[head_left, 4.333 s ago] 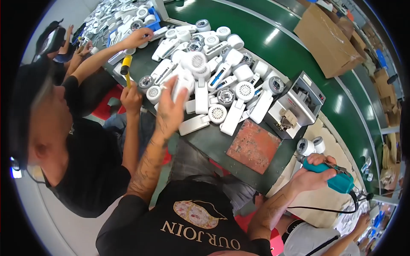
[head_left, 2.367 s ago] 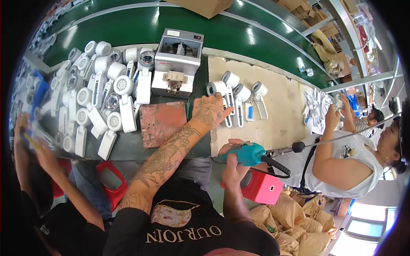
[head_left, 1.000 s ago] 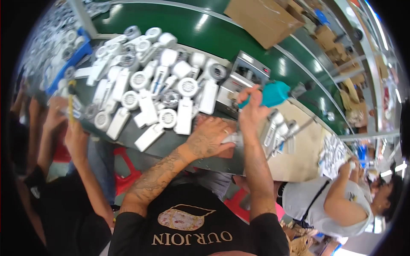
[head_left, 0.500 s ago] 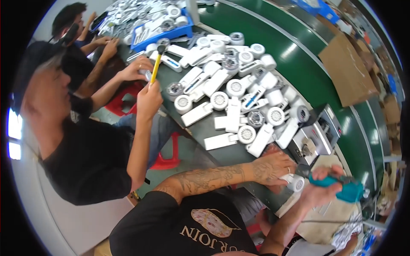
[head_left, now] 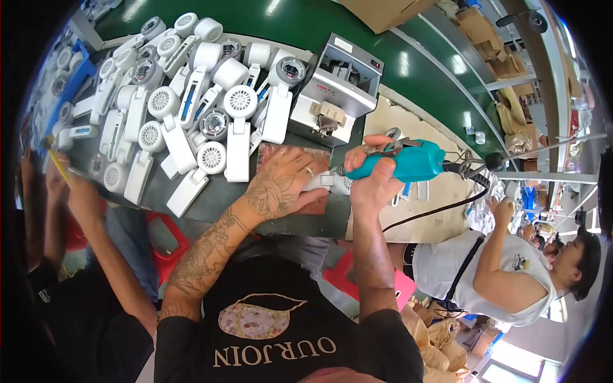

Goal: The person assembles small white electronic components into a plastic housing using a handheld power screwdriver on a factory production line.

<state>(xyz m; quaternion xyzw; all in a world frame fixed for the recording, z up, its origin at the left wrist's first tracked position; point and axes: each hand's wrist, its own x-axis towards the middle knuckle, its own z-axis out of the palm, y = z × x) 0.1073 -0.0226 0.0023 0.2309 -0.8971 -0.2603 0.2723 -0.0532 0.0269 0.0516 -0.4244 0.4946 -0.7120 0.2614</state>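
On reddish mat [head_left: 274, 152], left hand [head_left: 281, 186] pressing white part [head_left: 327, 182], right hand [head_left: 377, 179] gripping teal screwdriver [head_left: 405, 161] above it

The power screwdriver [head_left: 408, 161] had a smooth teal plastic body with a slight sheen and a black rubbery cable. The white housing [head_left: 329, 182] under it looked like smooth matt plastic, as did the pile of white housings [head_left: 191, 108]. The mat [head_left: 294, 172] was reddish, dull and rough. The small machine [head_left: 335, 89] had grey painted metal panels. The conveyor belt [head_left: 306, 19] was glossy green.
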